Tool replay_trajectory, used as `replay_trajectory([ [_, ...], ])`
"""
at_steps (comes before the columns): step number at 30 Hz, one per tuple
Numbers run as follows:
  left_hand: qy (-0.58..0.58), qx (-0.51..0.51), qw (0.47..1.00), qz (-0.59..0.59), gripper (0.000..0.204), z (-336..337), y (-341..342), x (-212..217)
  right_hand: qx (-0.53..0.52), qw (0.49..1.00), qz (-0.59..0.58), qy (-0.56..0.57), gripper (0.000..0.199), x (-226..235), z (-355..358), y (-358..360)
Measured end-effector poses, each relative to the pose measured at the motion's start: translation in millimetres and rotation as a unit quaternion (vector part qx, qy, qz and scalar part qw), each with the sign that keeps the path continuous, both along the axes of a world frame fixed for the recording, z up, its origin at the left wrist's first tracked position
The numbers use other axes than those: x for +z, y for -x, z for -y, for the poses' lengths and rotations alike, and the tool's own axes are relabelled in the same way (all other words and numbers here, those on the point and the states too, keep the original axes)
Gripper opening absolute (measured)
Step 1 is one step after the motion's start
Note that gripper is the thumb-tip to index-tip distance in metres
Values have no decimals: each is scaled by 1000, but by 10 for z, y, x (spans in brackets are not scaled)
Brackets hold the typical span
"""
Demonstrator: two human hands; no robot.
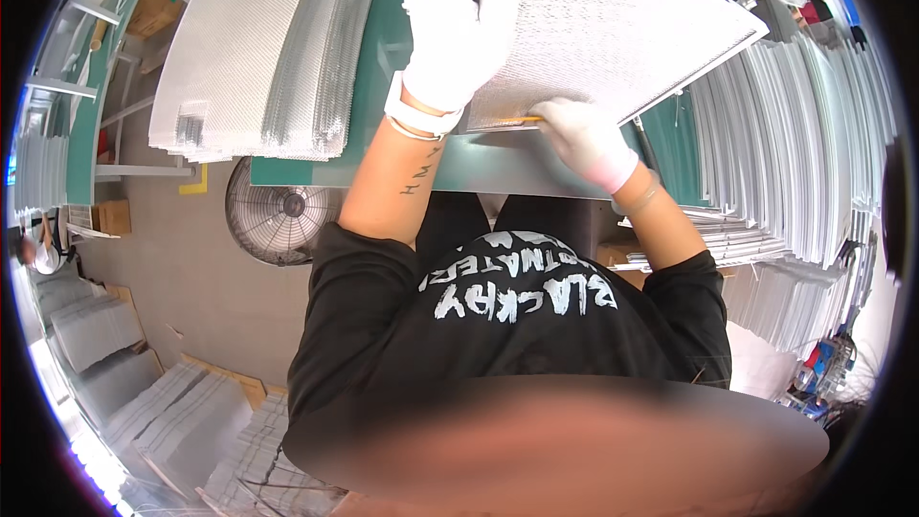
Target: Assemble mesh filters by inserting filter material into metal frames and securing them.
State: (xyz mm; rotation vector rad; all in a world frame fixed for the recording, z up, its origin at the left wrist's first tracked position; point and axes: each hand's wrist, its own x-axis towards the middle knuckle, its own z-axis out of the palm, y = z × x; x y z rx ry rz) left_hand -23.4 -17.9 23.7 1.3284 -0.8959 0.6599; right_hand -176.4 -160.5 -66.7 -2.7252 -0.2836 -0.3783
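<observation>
A rectangular metal mesh filter panel with a silver frame lies tilted on the green workbench in front of me. My left hand, in a white glove, lies flat on the panel's left edge and holds it down. At the panel's near edge my right hand, also gloved, grips a thin orange-tipped tool pressed against the frame.
A stack of loose mesh sheets lies on the bench at the left. Stacks of framed panels stand at the right. A floor fan sits under the bench; more mesh stacks cover the floor at lower left.
</observation>
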Motion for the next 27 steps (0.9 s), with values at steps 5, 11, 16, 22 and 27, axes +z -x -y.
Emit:
replay_trajectory([
  [5,-3,24,999,24,33,-3,-6,24,-4,998,-43,49,12,18,130,107],
  [11,9,11,1000,14,34,-7,-10,26,-33,998,5,55,10,-117,55,211],
  [16,13,11,1000,19,34,-7,-16,17,27,996,29,75,20,-282,98,208],
  [22,3,0,1000,7,34,-29,7,15,84,993,58,65,23,-326,122,274],
  [27,18,-8,1000,20,34,-14,-6,-3,87,995,38,27,22,-409,202,263],
])
